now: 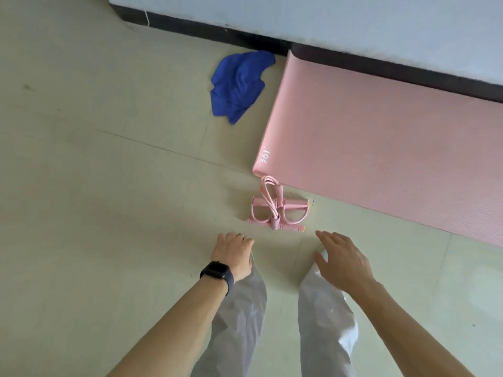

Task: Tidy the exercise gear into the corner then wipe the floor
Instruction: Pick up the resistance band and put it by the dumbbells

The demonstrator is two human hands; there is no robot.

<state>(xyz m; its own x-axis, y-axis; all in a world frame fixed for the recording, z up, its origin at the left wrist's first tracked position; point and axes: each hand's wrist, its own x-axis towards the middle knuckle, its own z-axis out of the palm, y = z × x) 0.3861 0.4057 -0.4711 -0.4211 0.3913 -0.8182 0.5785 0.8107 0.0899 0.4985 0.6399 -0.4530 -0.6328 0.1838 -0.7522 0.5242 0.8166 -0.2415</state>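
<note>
While both hands (234, 253) (343, 262) hover, pink puller (275, 222) lies beside mat (381, 148).

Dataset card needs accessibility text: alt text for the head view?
The left hand and right hand hover empty near a pink resistance band on the floor. Beyond it a pink mat lies unrolled along the wall, a crumpled blue cloth beside its short edge.

Both hands (234, 253) (341, 261) outstretched, empty.
</note>
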